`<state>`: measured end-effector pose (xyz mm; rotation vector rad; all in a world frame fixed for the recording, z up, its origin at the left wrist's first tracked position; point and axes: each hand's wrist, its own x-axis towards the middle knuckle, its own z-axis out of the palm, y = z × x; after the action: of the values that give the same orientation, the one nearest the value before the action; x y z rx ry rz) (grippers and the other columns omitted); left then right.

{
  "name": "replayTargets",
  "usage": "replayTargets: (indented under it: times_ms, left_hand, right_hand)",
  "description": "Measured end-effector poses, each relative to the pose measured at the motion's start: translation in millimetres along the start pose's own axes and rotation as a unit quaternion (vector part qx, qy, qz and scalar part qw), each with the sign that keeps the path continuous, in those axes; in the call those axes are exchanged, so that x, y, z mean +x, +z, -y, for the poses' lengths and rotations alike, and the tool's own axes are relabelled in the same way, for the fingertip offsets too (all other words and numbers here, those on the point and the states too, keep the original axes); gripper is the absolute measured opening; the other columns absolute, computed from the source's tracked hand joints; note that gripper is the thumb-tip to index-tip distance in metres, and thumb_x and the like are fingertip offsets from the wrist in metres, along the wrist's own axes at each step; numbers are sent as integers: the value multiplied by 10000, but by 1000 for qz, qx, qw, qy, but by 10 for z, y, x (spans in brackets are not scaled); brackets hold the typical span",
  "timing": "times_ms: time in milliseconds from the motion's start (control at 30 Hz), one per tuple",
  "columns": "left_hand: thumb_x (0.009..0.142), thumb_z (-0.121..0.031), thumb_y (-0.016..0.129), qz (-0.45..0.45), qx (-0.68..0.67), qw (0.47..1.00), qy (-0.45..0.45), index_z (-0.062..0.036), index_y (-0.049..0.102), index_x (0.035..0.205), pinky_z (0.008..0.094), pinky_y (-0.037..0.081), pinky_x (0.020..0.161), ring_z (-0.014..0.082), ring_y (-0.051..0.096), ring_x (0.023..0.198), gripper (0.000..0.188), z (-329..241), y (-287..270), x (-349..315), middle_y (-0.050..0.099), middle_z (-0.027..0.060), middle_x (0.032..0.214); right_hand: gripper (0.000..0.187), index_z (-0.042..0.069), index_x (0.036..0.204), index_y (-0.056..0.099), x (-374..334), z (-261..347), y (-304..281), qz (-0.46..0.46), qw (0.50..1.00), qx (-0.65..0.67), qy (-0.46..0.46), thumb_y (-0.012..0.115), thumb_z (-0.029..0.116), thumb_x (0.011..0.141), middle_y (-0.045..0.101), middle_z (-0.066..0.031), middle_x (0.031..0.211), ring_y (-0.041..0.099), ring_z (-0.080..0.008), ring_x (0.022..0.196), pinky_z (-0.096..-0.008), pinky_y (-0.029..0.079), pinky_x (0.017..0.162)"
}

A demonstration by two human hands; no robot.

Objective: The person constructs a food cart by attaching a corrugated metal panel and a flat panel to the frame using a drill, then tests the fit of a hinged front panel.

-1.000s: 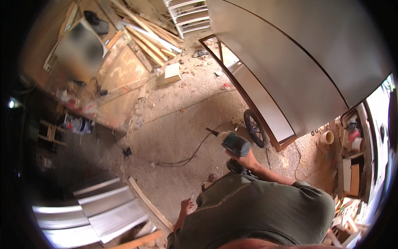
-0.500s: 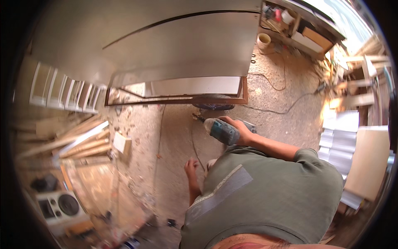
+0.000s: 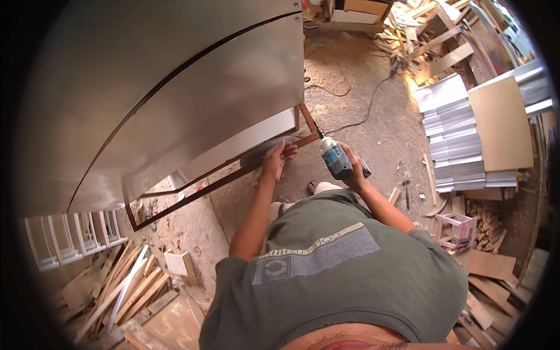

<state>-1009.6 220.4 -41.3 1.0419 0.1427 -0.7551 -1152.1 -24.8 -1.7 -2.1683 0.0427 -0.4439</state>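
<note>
My right hand (image 3: 353, 169) grips a teal-and-black cordless drill (image 3: 335, 158). The drill tilts up and away from me, its dark bit close to the right corner of a brown metal frame (image 3: 192, 205); I cannot tell whether the two touch. The frame edges the underside of a large silver metal cabinet (image 3: 233, 87). My left hand (image 3: 279, 160) is raised by the frame's near bar, fingers stretched out and nothing held in them. Behind that hand a dark round object (image 3: 252, 155) under the cabinet is partly hidden.
A dark cord (image 3: 370, 111) runs over the concrete floor (image 3: 388, 137) at the right. Stacked silver corrugated sheets (image 3: 446, 137) and a tan board (image 3: 500, 122) lie beyond it. Timber strips (image 3: 137, 291) and a white slatted rack (image 3: 76, 239) stand at the left, scrap wood (image 3: 490, 233) at the lower right.
My left hand has risen from low beside my body to the frame bar and opened out. The drill's bit is now by the frame's right corner. The view has turned.
</note>
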Motion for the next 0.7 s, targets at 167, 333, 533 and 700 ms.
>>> replayTargets:
  times_ms: [167,333,533,700]
  left_hand:
    - [1021,-326,538,38,-12,996,-84,6,615,1127,329,548,827,235,700,960,356,-102,157,783,707,144,1051]
    - [1019,-292,521,1,-63,993,-96,38,561,1166,372,553,865,287,673,1034,363,-28,217,1323,669,186,1116]
    - [1001,-291,536,-75,-108,989,-68,3,585,1111,427,536,860,273,630,999,317,-76,385,1720,666,126,1016]
    - [990,-267,527,-107,-106,987,-58,-6,580,1098,432,523,877,283,635,990,287,-158,398,1920,666,139,1012]
  right_hand:
    - [767,56,1389,455,22,-234,159,2,998,-63,12,792,185,712,679,-221,1133,682,-397,998,-433,553,814]
    - [749,57,1400,450,264,-434,327,11,998,-59,-8,762,151,725,649,-221,1218,660,-403,1055,-447,546,863]
    - [764,77,1399,456,632,-693,384,20,999,-10,-28,766,139,704,650,-232,1192,651,-419,1039,-456,544,845]
    - [700,55,1384,475,900,-906,355,31,997,7,-65,750,153,748,661,-217,1187,663,-403,1037,-432,549,847]
